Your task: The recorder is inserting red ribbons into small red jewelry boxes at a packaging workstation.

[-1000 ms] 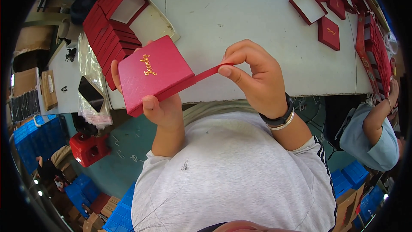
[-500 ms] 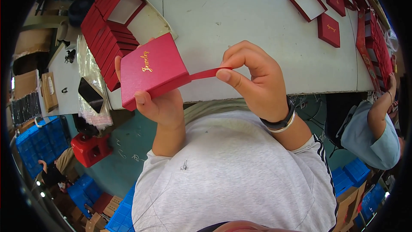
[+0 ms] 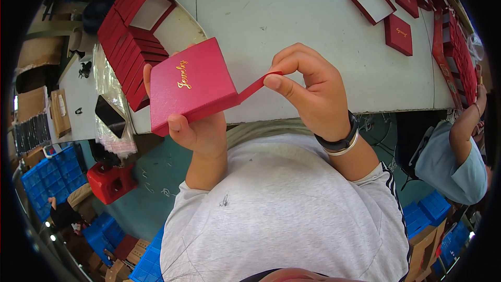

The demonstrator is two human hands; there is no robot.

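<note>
From my remote seat I see the left hand [image 3: 206, 133] clamped on a red box [image 3: 190, 81], its thumb pressed on the near side and its fingers wrapped round the left and far sides. The box is up in the air over the near edge of the table [image 3: 302, 21], tilted so that its top, with gold lettering, faces my camera. From its near right corner a red ribbon [image 3: 253, 91] slants up to the right hand [image 3: 315, 89], where I see thumb and forefinger pinched together on its end (how the ribbon is fixed at the box, I cannot tell).

To the left of the box I have a stack [image 3: 117, 47] of more red boxes, with a white-lined tray [image 3: 151, 11] at its far end. A phone [image 3: 110, 116] lies farther left, on clear plastic [image 3: 125, 145]. Toward the far right corner I make out a lidded box [image 3: 398, 35] and, just beside it, a tray with a white inside [image 3: 372, 3]. Past the right end of the table I see a co-worker's arm [image 3: 460, 138] beside a blue shirt. Down on the floor, at my left, is a red stool [image 3: 107, 184].
</note>
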